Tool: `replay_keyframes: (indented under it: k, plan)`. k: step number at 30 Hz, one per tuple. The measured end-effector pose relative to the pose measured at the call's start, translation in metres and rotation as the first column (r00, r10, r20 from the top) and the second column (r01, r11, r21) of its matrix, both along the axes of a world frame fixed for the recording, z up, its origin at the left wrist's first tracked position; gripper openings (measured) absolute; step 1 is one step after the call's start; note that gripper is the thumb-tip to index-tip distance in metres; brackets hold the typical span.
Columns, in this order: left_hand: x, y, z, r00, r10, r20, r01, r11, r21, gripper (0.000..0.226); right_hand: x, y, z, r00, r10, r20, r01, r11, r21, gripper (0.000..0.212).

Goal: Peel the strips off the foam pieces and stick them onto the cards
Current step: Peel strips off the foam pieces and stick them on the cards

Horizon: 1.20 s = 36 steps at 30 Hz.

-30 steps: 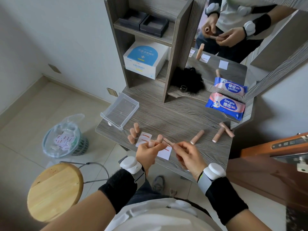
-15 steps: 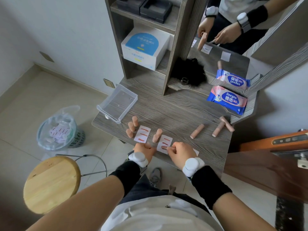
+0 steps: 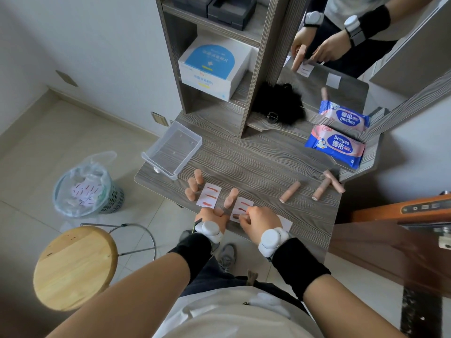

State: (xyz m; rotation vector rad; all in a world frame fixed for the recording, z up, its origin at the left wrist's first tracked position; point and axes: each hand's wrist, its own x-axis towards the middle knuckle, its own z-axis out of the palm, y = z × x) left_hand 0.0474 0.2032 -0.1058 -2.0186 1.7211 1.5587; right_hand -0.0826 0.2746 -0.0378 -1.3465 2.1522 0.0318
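Two white cards lie near the grey table's front edge. The left card (image 3: pixel 209 195) carries three red strips. On the middle card (image 3: pixel 242 205), my right hand (image 3: pixel 256 219) presses a red strip (image 3: pixel 236 216) down with pinched fingertips. My left hand (image 3: pixel 211 215) grips the lower end of a tan foam piece (image 3: pixel 231 198) that leans just left of that card. My right wrist partly hides a third card (image 3: pixel 285 222). Three foam pieces (image 3: pixel 192 186) stand left of the cards. Three more (image 3: pixel 290 194) lie to the right.
A clear plastic box (image 3: pixel 172 152) sits at the table's left edge. A blue-pink wipes pack (image 3: pixel 335 146) and a black fluffy item (image 3: pixel 280 104) lie at the back by the mirror and shelf. A bin (image 3: pixel 87 189) and a wooden stool (image 3: pixel 75 267) stand on the floor.
Both hands came down from above the table to the middle card. The strip that my right hand pulled off the foam piece now lies against the card.
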Motion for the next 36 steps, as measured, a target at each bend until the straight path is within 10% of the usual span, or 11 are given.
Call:
replay_keyframes:
  k: [36]
  plan:
    - [-0.008,-0.004,0.021,0.972,-0.200,0.122,0.197,0.980,0.033,0.031,-0.007,-0.001,0.007,0.999,0.031,-0.015,-0.030,0.998,0.048,0.038]
